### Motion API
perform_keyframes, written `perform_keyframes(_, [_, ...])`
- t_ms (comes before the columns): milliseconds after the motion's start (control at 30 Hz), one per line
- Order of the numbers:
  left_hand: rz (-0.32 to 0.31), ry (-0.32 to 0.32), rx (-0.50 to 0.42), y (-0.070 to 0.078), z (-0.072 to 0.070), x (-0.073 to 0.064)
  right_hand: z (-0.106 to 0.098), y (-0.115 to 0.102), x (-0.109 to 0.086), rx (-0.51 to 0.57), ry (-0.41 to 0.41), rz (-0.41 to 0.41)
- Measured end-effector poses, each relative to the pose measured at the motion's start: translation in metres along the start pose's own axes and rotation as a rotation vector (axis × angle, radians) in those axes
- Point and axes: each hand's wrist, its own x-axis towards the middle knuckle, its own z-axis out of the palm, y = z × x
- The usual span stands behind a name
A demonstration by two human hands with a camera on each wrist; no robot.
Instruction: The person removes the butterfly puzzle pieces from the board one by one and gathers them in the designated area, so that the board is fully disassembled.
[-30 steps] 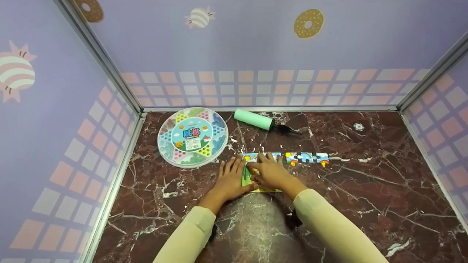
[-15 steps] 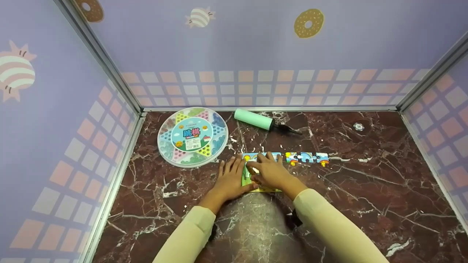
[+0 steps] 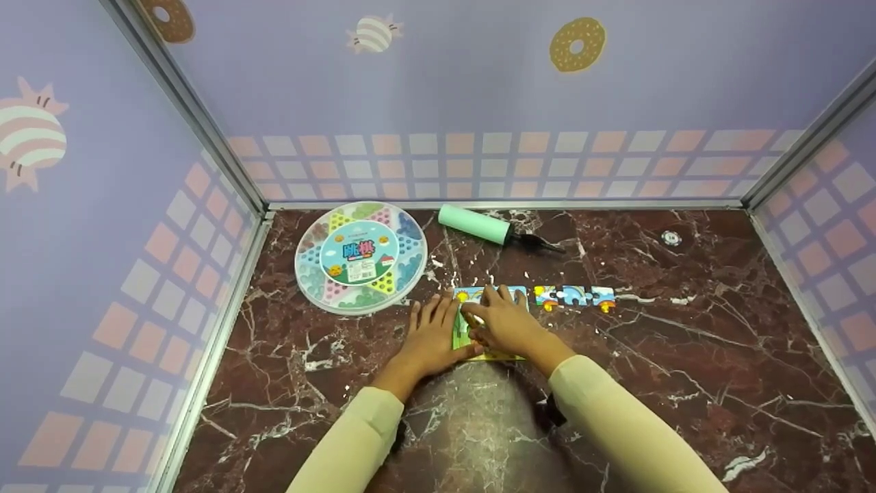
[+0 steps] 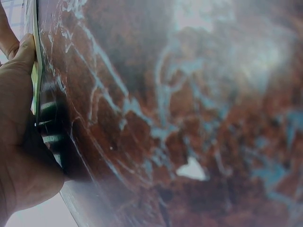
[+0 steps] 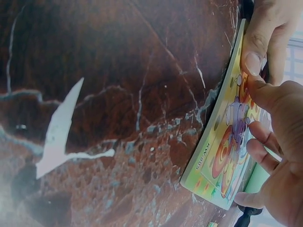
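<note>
A small jigsaw puzzle board (image 3: 462,348) with a bright sun-and-grass picture lies flat on the table. My left hand (image 3: 432,339) rests along its left edge, fingers spread and straight, thumb over the lower edge. Over the board's middle and right side is my right hand (image 3: 508,325); its thumb and index finger pinch a small puzzle piece (image 3: 475,320), mostly hidden. In the right wrist view the board's printed face (image 5: 222,156) shows circles and a purple figure, with other right-hand fingertips (image 5: 258,130) touching it.
Three joined puzzle pieces (image 3: 575,296) lie right of the board. A round Chinese checkers box (image 3: 361,257) stands at the back left, a mint-green hand pump (image 3: 475,224) behind the board. A poker chip (image 3: 671,237) lies at the back right; walls (image 3: 479,68) enclose the table.
The light and dark patches between my right thumb and index finger shift slightly, the piece there turning a little. My left hand stays in place.
</note>
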Motion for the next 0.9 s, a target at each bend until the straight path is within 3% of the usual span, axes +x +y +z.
perform_keyframes(300, [0.007, 0.009, 0.007, -0.001, 0.001, 0.0, 0.0, -0.001, 0.001, 0.012, 0.011, -0.019])
perform_keyframes(700, [0.013, 0.002, 0.006, 0.0, -0.002, -0.003, -0.005, -0.008, 0.002, -0.018, -0.051, -0.048])
perform_keyframes(900, [0.009, -0.005, 0.04, 0.007, -0.011, -0.008, -0.004, -0.009, 0.002, -0.025, -0.038, -0.06])
